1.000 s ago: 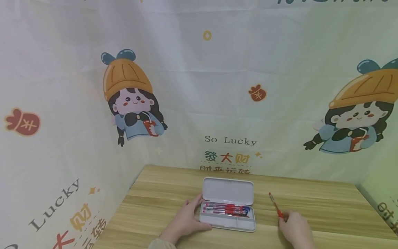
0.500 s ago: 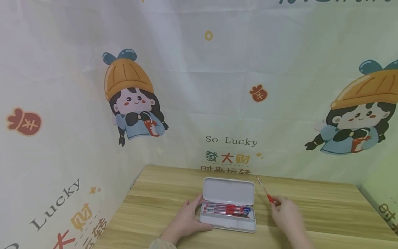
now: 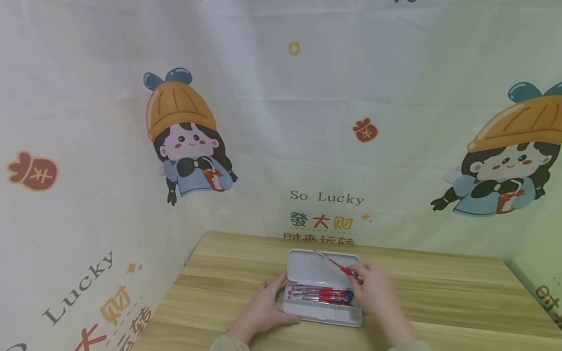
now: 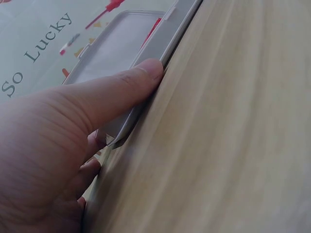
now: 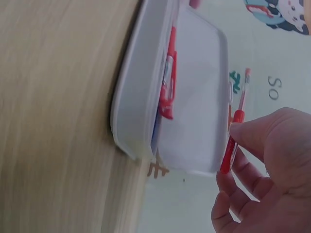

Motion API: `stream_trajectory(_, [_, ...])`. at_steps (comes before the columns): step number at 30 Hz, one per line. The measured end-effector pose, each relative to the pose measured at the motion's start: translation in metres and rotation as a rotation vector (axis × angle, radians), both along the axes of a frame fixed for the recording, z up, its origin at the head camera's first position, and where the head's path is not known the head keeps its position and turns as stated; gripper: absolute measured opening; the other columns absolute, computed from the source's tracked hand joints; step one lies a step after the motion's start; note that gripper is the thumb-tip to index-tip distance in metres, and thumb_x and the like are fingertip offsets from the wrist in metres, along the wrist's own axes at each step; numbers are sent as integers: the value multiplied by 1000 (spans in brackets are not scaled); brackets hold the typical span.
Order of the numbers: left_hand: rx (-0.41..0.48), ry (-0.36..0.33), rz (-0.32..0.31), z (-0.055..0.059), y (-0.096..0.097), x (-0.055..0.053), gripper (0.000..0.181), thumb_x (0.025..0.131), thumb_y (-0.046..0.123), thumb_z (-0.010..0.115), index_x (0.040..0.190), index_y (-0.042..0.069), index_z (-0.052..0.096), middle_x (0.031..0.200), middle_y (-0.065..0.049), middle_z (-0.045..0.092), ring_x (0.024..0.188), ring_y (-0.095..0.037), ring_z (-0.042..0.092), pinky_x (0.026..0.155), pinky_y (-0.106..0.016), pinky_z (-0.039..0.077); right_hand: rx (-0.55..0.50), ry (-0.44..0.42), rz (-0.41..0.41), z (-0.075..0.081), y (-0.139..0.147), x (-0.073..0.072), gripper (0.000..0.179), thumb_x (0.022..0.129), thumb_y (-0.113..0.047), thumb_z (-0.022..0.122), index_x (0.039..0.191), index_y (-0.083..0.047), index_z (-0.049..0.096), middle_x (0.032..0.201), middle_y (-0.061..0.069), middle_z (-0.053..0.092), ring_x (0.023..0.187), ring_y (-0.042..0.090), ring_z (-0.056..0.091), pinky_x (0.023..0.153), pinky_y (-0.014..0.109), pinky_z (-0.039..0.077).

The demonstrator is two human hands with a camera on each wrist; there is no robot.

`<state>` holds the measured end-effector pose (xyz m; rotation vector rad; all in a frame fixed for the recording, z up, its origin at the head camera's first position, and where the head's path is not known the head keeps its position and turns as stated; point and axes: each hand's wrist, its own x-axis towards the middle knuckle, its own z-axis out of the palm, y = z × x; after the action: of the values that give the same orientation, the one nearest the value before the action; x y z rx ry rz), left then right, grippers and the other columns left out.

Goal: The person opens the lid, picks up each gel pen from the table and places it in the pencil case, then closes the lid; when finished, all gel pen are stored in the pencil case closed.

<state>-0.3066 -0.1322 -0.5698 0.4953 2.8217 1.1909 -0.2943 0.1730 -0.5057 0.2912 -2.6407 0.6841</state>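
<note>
A white pencil case point(image 3: 309, 312) lies on the table with its lid point(image 3: 303, 267) raised at the back. Several pens point(image 3: 318, 294) with red and blue ends lie side by side in its rear compartment. My left hand point(image 3: 263, 309) holds the case by its left end, the thumb point(image 4: 146, 73) along the front wall and the fingers behind. Between thumb and fingers, my right hand point(image 3: 373, 290) pinches a red pen point(image 5: 238, 119). This pen is above the case's right part, tilted, its clear end pointing up and left in front of the lid.
The wooden table point(image 3: 456, 292) stretches out to both sides of the case. Behind and to the left hangs a pale cloth backdrop point(image 3: 272, 122) with cartoon figures and lettering, down to the table's back edge.
My right hand has carried the red pen leftward from the table's right side to over the case, and the pen has turned further left. My left hand and the case stay put.
</note>
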Motion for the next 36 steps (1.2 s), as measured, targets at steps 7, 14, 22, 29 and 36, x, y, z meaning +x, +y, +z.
stream_trajectory(7, [7, 0, 3, 1, 0, 1, 127, 71, 50, 102, 173, 15, 35, 166, -3, 60, 161, -62, 30, 134, -78, 21, 123, 65, 77, -15, -21, -8, 16, 90, -8, 84, 106, -11, 84, 99, 7, 73, 94, 27, 69, 86, 49, 62])
stream_trajectory(14, [3, 20, -3, 1, 0, 2, 129, 70, 51, 102, 173, 11, 35, 166, -6, 59, 159, -65, 31, 132, -80, 21, 181, 85, 132, -24, -32, -13, 14, 86, -8, 86, 99, -15, 84, 95, 5, 71, 90, 25, 64, 83, 47, 59])
stream_trajectory(22, [23, 52, -22, 2, -1, 3, 128, 71, 53, 101, 172, 11, 36, 166, -11, 59, 154, -73, 31, 124, -89, 23, 172, 36, 129, -32, -37, -15, 14, 86, -7, 86, 95, -17, 84, 92, 0, 69, 86, 21, 60, 78, 41, 54])
stream_trajectory(29, [8, 26, -7, 3, 0, 3, 130, 69, 52, 102, 172, 7, 35, 167, -9, 57, 158, -68, 30, 131, -82, 21, 172, 15, 106, -34, -40, -16, 13, 89, -7, 86, 98, -16, 86, 93, 0, 72, 88, 21, 62, 80, 43, 56])
stream_trajectory(36, [7, 17, -6, 5, 0, 3, 129, 70, 49, 102, 172, 9, 35, 167, -7, 58, 158, -67, 32, 131, -82, 22, 155, -17, 101, -30, -40, -16, 15, 90, -8, 85, 102, -16, 86, 99, 2, 76, 93, 24, 66, 86, 47, 59])
